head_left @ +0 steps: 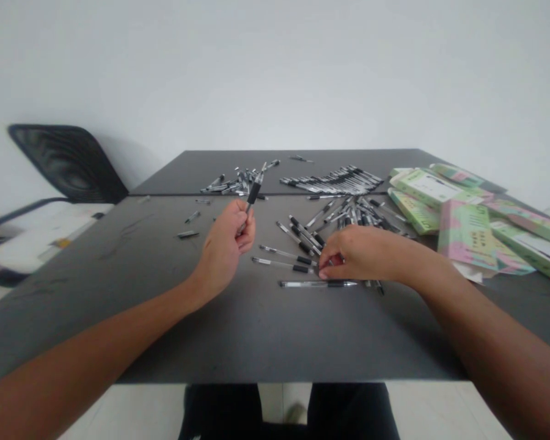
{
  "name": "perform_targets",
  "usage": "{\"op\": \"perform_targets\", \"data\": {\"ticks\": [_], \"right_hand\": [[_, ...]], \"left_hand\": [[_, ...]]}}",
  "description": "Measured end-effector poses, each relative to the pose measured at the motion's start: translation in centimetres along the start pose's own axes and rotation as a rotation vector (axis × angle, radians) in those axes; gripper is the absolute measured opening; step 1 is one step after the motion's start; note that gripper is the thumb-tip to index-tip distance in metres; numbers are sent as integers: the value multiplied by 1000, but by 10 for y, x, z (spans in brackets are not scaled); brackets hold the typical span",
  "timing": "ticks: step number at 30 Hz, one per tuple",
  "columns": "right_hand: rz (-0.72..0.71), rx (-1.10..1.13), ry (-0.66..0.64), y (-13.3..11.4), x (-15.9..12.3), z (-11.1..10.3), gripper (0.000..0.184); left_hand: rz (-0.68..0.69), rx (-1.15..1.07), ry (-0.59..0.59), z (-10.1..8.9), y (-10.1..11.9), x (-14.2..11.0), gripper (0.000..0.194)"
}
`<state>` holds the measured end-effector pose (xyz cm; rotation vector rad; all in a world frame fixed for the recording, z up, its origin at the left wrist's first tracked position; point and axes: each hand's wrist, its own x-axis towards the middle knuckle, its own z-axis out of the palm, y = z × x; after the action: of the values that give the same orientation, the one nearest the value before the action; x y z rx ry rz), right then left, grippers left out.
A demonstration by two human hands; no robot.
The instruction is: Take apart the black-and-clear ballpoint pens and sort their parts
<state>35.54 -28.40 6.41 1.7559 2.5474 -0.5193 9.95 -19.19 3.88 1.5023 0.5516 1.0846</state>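
My left hand (231,238) is raised over the middle of the table, closed around a pen (253,192) with a black grip. That pen points up and away from me. Low over the tabletop, my right hand (355,253) has its fingers curled together beside the ends of loose clear-barrelled pens (282,264). Whether anything is between those fingertips is hidden. Just in front of it a single pen (302,283) lies crosswise. Behind the right hand spreads a jumbled pile of pens (355,211), partly covered by the hand.
A neat row of pens (341,180) lies further back, and a heap of small pen parts (238,180) sits left of it. Green and pink cardboard boxes (467,235) are stacked on the right. A black mesh chair (68,162) stands left of the dark table (165,330).
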Motion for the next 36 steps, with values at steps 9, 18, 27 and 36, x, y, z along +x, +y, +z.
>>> {"op": "perform_targets", "data": {"ticks": [9, 18, 27, 36], "right_hand": [[-62, 384, 251, -2, 1, -4, 10], [-130, 921, 529, -13, 1, -10, 32], [-111, 924, 646, -18, -2, -12, 31], [-145, 851, 656, -13, -12, -19, 23]], "left_hand": [[-82, 92, -90, 4, -3, -14, 19], [24, 347, -292, -3, -4, -29, 26], [112, 501, -349, -2, 4, -29, 26], [136, 538, -344, 0, 6, -28, 25]]}}
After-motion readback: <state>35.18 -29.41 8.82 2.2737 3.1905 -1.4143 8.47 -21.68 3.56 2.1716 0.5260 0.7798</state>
